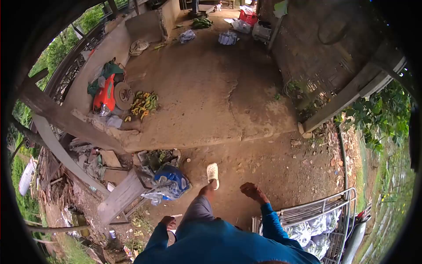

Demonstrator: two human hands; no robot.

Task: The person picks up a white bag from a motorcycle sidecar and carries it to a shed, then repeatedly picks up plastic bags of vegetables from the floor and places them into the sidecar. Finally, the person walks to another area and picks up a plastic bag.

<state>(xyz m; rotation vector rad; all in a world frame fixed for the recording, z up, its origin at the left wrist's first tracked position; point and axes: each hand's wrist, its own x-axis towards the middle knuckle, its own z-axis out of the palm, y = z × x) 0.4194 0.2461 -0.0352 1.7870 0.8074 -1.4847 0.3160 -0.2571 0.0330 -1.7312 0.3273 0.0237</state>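
metal rack (325,206) loaded with clear filled bags (303,231), standing on bare dirt (281,167) at the lower right, just beside the person's right hand (252,192). seen from above, a person in a blue long-sleeved top is mid-stride, one foot in a white clog (212,173) set forward. the right hand hangs free, its fingers loosely curled and holding nothing. the left hand (168,222) is low by the hip, partly hidden by the sleeve. a thin pale sliver shows beside it, and i cannot tell whether its fingers grip anything. a heap of blue bags (171,179) lies near on the left, and a cracked concrete floor (206,92) lies ahead. the step in hand looks like walking past the rack. it would likely go best with each foot placed flat on the uneven dirt, the right arm kept clear of the rack's rail, and a path chosen between rack and heap.
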